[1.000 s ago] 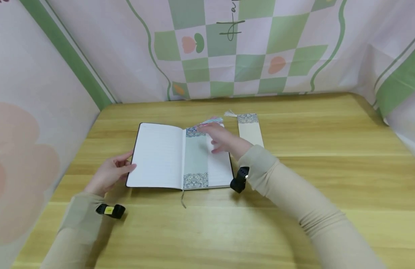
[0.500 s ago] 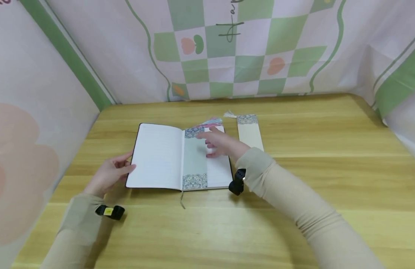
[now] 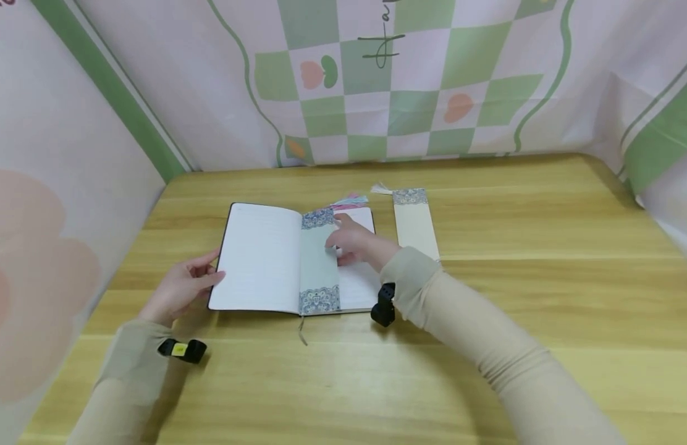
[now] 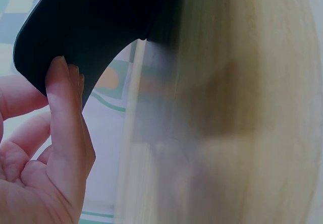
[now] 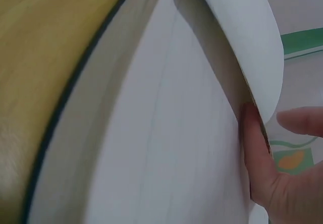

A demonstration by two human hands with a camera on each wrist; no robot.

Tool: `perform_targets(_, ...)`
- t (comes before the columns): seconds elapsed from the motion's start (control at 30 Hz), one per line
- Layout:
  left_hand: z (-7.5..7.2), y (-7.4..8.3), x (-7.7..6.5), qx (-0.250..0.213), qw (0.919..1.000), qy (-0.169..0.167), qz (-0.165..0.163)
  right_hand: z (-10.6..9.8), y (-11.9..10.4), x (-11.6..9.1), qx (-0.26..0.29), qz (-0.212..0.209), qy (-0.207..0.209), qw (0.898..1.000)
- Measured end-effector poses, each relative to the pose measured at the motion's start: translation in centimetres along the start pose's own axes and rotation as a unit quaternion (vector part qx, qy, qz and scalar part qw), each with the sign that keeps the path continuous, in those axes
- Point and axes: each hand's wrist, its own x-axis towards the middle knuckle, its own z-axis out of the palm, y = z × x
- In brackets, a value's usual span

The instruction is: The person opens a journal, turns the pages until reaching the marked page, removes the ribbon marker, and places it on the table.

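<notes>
Right hand (image 3: pixel 358 241) is at the long edge of a pale green card bookmark (image 3: pixel 318 266) with patterned ends, lying along the fold of an open dark-covered, white-paged notebook (image 3: pixel 257 259). Can't tell if it's really pinching: its wrist cam shows that edge lifted off the page between two digits, which isn't obvious from the head. Left hand (image 3: pixel 179 285) grips the notebook's left side; only its wrist cam shows fingers against the cover. Cream rectangular bookmark (image 3: pixel 416 225) sits just right, on the wood-grain table (image 3: pixel 321 395).

And the right hand (image 3: pixel 358 241) hides part of the notebook (image 3: pixel 277 256)! Its sleeve (image 3: pixel 466 315) covers the lower part of the cream bookmark (image 3: pixel 413 221).
</notes>
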Motion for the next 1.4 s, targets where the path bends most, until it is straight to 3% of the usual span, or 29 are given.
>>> perform_targets(0.33,0.0,0.0,0.0,0.003,1.0000,0.006,-0.001,0.2,0.5,0.3,0.021,-0.030,0.035,0.999)
perform_targets(0.53,0.0,0.1,-0.1,0.001,1.0000,0.004,0.002,0.2,0.6,0.4,0.051,-0.043,0.025,0.997)
perform_targets(0.73,-0.1,0.2,-0.2,0.001,1.0000,0.006,0.002,-1.2,0.5,-0.1,0.042,-0.076,0.006,0.996)
perform_targets(1.07,0.0,0.2,-0.1,-0.009,0.9999,0.006,-0.004,-7.0,-1.8,-1.0,0.028,-0.124,0.026,0.992)
perform_targets(1.4,0.0,0.1,0.0,-0.002,1.0000,0.000,-0.005,-16.8,-1.8,-3.1,-0.017,-0.149,0.067,0.986)
